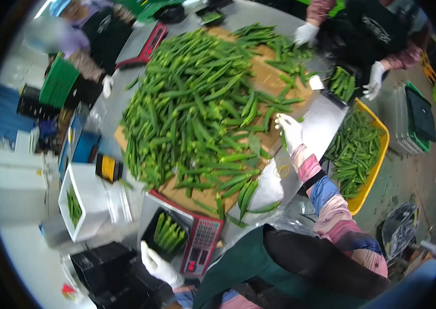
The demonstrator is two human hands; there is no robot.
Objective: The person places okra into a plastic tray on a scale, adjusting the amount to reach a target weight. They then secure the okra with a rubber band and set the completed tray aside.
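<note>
My left hand (160,267), in a white glove, is beside the near left corner of a black tray (150,238), its fingers stretched out and apart from any grip. Okra pods (169,233) lie in a row in this tray, which rests on a red digital scale (202,241) with a lit display. Over the near right side of a large okra heap (192,108), my gloved right hand (291,135) has its fingers closed around a green okra pod (283,140), partly hidden by the palm. Brown cardboard (267,77) shows under the heap.
A yellow crate (378,154) full of okra stands at the right. Two co-workers in white gloves (306,34) stand across the table, with a second scale (140,47) at the far left. A white foam box (86,206) holds some pods; black crates (107,268) are lower left.
</note>
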